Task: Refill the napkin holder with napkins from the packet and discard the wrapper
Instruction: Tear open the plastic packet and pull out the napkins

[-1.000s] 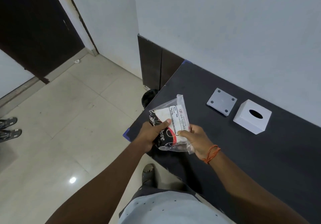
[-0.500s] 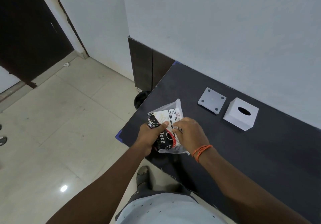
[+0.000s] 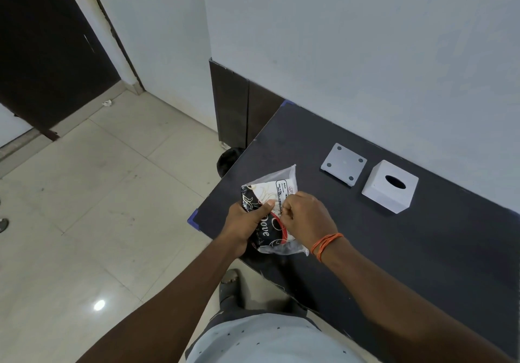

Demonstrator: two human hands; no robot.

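Packet: clear plastic napkin packet printed black, white and red (image 3: 270,213), held above the near-left corner of the black bench (image 3: 422,250), long axis running from the person toward the wall | left hand (image 3: 247,222): clenched round its left side | right hand (image 3: 306,219): fingertips pinching the wrapper | holder: white square napkin holder with oval slot (image 3: 389,189) near the wall edge, grey square base plate (image 3: 343,164) just left of it.

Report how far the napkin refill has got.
Done: the holder's base plate is off and lies beside the white holder on the black table. In hand: the left hand grips the napkin packet while the right hand pinches its wrapper, apparently to open it. Left: loading the napkins, refitting the base, binning the wrapper.
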